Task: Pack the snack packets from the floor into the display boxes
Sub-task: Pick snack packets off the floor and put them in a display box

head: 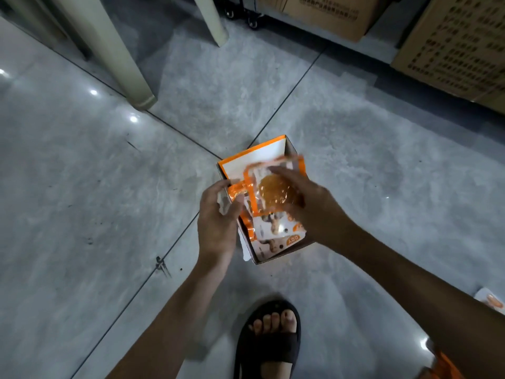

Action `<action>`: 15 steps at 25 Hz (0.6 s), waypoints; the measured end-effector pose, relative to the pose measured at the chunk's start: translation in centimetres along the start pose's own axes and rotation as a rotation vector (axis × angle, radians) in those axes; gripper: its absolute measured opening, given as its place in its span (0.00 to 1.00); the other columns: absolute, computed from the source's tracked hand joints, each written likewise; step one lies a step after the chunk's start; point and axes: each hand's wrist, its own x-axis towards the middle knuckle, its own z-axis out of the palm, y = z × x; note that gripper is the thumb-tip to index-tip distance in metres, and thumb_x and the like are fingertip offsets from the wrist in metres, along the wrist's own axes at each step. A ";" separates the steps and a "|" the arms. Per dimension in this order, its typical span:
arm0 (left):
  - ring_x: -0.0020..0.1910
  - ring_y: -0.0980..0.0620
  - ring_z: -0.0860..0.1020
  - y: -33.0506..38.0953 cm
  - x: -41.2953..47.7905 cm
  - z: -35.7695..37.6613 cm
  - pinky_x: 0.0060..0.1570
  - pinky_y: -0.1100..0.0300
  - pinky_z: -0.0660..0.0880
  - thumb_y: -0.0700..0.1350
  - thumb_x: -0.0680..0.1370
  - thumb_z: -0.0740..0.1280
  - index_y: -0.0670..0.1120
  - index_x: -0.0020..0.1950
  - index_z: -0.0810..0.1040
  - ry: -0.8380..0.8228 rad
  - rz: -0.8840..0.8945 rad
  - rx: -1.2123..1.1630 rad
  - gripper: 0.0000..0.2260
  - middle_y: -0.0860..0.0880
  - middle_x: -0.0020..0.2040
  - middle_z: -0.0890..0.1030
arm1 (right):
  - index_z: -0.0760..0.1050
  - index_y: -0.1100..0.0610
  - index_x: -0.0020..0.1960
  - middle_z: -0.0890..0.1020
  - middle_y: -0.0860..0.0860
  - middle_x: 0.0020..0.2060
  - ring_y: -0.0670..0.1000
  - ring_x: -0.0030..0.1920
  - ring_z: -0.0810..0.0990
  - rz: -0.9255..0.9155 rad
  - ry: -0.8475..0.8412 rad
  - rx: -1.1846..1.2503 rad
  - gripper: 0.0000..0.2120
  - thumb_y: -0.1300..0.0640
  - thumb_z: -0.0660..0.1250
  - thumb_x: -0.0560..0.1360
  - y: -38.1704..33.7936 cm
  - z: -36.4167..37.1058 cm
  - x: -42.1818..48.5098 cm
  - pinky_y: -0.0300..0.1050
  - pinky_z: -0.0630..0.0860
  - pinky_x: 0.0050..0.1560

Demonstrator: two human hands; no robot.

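Head view, loading step: left hand [218, 214] pinches, right hand [308, 206] apparently grips packets [273, 191] over box [254, 154]; next, seat them inside.

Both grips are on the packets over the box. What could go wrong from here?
The packets are fanned, not squared, above the box; they may catch on its rim and crumple. The left grip pinches only their edge, so one could slip out onto the floor.
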 end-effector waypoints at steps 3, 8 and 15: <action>0.58 0.55 0.82 -2.2 -0.1 0.2 0.51 0.58 0.82 0.52 0.81 0.66 0.57 0.72 0.68 -0.120 0.109 0.282 0.19 0.56 0.64 0.78 | 0.52 0.48 0.78 0.72 0.53 0.70 0.53 0.68 0.74 0.007 -0.150 -0.295 0.42 0.59 0.73 0.73 2.1 3.5 -0.1 0.50 0.75 0.64; 0.48 0.62 0.79 -2.2 -0.8 0.9 0.36 0.79 0.71 0.43 0.82 0.64 0.53 0.80 0.55 -0.054 0.124 0.516 0.29 0.55 0.61 0.80 | 0.55 0.48 0.78 0.70 0.63 0.69 0.64 0.67 0.72 -0.103 0.006 -0.755 0.48 0.44 0.77 0.66 2.3 4.8 0.7 0.58 0.73 0.62; 0.47 0.61 0.75 -1.0 -1.4 0.9 0.38 0.78 0.70 0.44 0.83 0.61 0.52 0.81 0.56 -0.128 0.121 0.687 0.27 0.49 0.62 0.80 | 0.56 0.50 0.78 0.59 0.70 0.74 0.70 0.73 0.63 -0.126 -0.021 -0.859 0.51 0.39 0.77 0.63 3.4 5.8 1.5 0.62 0.66 0.67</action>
